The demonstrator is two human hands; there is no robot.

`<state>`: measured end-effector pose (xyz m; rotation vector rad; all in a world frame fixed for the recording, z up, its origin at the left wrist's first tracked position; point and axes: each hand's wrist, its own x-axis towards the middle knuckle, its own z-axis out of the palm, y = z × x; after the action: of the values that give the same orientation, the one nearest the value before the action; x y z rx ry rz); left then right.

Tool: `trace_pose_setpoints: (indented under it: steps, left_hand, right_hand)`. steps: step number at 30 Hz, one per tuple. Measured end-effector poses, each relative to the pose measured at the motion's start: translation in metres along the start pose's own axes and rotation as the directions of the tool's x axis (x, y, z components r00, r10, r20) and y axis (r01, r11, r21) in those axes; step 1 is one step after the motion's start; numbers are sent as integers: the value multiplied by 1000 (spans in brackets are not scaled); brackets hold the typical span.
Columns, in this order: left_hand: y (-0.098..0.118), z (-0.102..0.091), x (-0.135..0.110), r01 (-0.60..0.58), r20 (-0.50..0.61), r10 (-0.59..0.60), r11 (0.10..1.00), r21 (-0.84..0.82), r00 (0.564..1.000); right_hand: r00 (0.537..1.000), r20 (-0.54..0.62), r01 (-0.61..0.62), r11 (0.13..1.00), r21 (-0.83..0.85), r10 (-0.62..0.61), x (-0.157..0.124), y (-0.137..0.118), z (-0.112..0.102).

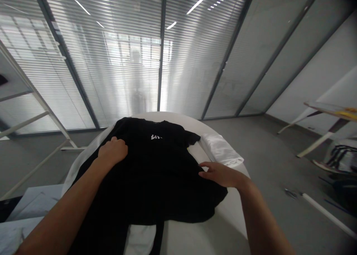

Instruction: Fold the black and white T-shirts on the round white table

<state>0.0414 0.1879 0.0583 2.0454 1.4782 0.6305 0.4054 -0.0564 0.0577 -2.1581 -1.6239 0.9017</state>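
Black T-shirt spread flat on white table, centre frame — left hand, fingers curled, bunches the fabric at its upper-left shoulder; right hand, fingers pressed together, lies flat on its right edge.

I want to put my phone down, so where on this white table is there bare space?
A bare strip of the white round table lies beyond the black T-shirt, below the right hand. The folded white cloth fills the far right edge; the left hand presses the shirt.
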Motion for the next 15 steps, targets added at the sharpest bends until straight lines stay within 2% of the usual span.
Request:
trace_pose_setpoints:
  steps: [1, 2, 4, 7, 9, 12, 15]
  left_hand:
    - [11, 2, -4, -48, -67, 64, 976, 211, 996]
    - [23, 5, -8, -101, -86, 139, 932, 347, 986]
    - [46, 20, -12, -236, 37, 249, 848, 474, 968]
    - [70, 54, -12, -346, 263, 239, 786, 513, 935]
    - [78, 76, -13, -390, 386, 196, 757, 525, 901]
    - [78, 97, -17, -438, 409, 223, 696, 569, 885]
    - [72, 102, -21, -504, 425, 296, 665, 551, 855]
  right_hand:
    - [999, -35, -5, 996, -88, 2, 4, -5, 0]
    - [996, -86, -4, 985, -171, -10, 9, -11, 1]
    - [983, -166, 29, 959, -284, -79, 26, -25, 6]
    - [964, -193, 109, 935, -338, -182, 56, -49, 25]
    - [952, -246, 59, 901, -430, -181, 72, -63, 43]
    - [940, -266, 26, 819, -573, -216, 81, -75, 67]
    - [943, -246, 28, 788, -615, -225, 78, -76, 75]
